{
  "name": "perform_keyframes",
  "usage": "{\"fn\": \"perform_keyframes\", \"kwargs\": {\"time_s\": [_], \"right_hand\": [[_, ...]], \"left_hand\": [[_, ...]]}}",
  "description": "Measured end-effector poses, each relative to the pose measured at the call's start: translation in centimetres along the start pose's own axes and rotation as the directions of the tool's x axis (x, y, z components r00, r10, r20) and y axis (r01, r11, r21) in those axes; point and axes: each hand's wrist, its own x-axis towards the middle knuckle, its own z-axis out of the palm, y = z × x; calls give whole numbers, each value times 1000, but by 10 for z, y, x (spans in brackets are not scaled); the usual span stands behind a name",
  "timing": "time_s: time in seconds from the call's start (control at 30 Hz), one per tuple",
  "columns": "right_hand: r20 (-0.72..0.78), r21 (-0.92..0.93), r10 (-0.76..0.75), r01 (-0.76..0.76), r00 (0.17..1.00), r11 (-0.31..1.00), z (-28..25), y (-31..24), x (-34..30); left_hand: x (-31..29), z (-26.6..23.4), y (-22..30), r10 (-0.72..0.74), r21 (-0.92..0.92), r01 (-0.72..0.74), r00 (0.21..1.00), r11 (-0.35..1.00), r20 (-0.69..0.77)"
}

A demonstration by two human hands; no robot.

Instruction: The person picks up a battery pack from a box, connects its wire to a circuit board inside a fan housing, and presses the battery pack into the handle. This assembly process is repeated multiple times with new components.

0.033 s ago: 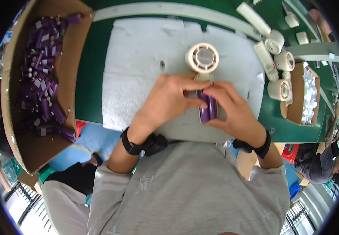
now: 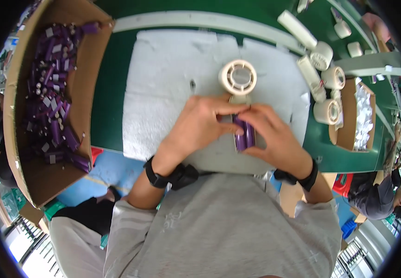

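Purple battery pack (image 2: 245, 139): one item, two cylindrical cells side by side, located over the near right part of the white foam sheet (image 2: 163, 69), along the handle of a cream handheld fan (image 2: 240, 91). The fan's round, slotted head pointed toward the sheet's far edge.

Left hand (image 2: 195, 123): closed around the fan's handle, thumb tip on the pack. Right hand (image 2: 274, 136): clamped on the pack, thumb at its near end, fingers at its far end, close to the left fingertips. Black wristbands (image 2: 182, 176): one per wrist.

Green table (image 2: 108, 92): lay beneath the sheet. Large cardboard box (image 2: 89, 60): stood left of the sheet, containing loose purple packs (image 2: 54, 88). Cream fan parts (image 2: 327, 112): several, right of the sheet. Small cardboard box (image 2: 348, 132): farther right of the sheet, containing white pieces (image 2: 363, 116).
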Motion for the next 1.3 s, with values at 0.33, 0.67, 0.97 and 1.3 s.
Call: {"fn": "perform_keyframes", "kwargs": {"time_s": [0.33, 0.67, 0.97, 1.3], "right_hand": [[37, -75, 6, -4, 999, 997, 0, -15, -6], [-430, -477, 18, -244, 903, 844, -12, 48, 129], [-438, -592, 338, -550, 833, 589, -80, 75, 128], [-82, -356, -369, 318, 926, 879, -14, -61, 23]], "left_hand": [[-2, -14, 13, -120, -20, 124, 982, 992, 144], [-29, -39, 10, -88, 124, 134, 943, 983, -321], [-55, -137, 0, -65, 330, 270, 853, 904, -517], [26, -273, -113, -163, 425, 584, 699, 692, -696]]}}
